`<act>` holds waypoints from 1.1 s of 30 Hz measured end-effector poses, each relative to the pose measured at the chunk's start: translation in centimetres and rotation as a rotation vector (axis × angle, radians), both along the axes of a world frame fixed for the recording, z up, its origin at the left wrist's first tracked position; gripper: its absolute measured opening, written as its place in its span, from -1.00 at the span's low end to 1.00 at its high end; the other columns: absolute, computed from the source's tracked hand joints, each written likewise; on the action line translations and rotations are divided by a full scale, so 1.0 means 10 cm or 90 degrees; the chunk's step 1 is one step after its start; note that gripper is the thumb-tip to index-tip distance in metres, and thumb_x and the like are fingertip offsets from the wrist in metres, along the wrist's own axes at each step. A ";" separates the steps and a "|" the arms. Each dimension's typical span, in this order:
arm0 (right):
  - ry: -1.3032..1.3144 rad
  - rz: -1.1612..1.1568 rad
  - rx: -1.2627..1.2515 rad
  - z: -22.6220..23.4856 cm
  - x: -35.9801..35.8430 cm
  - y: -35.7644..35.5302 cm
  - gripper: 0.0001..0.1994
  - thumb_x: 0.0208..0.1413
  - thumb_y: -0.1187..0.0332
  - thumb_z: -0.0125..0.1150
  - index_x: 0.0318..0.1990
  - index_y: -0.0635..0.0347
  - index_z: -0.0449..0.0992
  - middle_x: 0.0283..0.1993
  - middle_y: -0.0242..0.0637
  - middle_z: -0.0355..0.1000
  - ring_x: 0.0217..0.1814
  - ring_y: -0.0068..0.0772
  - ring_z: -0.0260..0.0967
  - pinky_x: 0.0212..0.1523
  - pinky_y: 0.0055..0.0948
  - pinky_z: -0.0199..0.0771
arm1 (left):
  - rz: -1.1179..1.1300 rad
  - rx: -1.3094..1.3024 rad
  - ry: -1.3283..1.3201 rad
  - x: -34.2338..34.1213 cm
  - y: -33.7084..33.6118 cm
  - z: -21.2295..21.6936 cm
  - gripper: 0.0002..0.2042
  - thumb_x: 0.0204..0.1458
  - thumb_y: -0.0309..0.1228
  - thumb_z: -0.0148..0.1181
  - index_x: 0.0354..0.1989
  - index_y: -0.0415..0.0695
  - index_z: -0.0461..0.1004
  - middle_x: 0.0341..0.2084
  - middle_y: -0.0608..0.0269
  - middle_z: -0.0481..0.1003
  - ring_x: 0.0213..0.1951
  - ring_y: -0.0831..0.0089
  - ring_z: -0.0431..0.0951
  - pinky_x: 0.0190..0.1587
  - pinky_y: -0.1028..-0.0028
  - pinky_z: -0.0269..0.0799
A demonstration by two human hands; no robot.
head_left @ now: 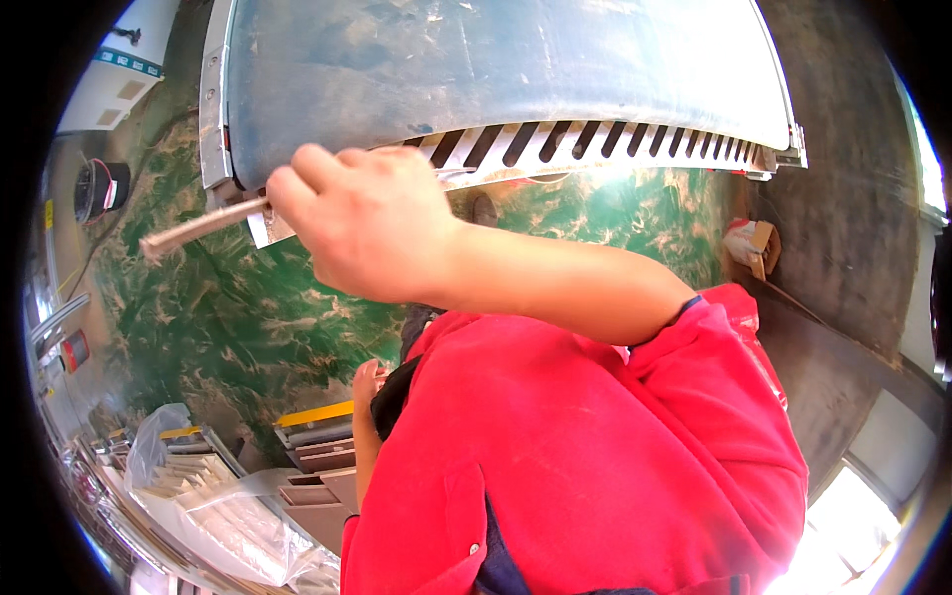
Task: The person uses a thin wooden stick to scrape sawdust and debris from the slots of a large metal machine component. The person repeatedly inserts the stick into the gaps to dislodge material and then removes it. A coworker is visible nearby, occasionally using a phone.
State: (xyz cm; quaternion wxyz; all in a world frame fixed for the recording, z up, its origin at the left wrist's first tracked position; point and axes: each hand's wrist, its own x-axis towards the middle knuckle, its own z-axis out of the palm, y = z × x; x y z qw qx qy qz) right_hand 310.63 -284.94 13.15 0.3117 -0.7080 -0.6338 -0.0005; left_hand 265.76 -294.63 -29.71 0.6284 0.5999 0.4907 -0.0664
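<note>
My right hand point(372, 223) reaches across my front toward the left, just off the near left corner of a wide grey-blue conveyor belt point(496, 64). Its fingers are closed round a thin, light brown strip point(203, 226), which looks like wood. The strip's free end sticks out to the left and is slightly blurred. Low beside my body is my left hand point(369, 382), partly hidden by the red clothing, so how its fingers lie does not show clearly.
A white slotted guard point(585, 144) runs along the belt's near edge. The green floor point(218, 327) is streaked with dust. Stacked boards point(322, 461) and plastic-wrapped strips point(213, 496) stand at the lower left. An open cardboard box point(764, 248) lies at the right, a dark bin point(96, 190) at the left.
</note>
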 end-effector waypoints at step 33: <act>0.142 -0.326 0.546 1.24 0.41 -1.07 -0.91 0.02 0.59 0.24 -0.32 0.46 0.53 -0.58 -0.28 0.39 -0.72 -0.69 0.08 -0.70 -0.73 -0.06 | 0.321 -0.182 0.104 -0.07 -0.12 0.42 -0.67 0.10 -0.13 0.08 -0.07 -0.07 0.42 -0.41 0.27 0.51 -0.50 0.47 0.50 -0.43 0.45 0.37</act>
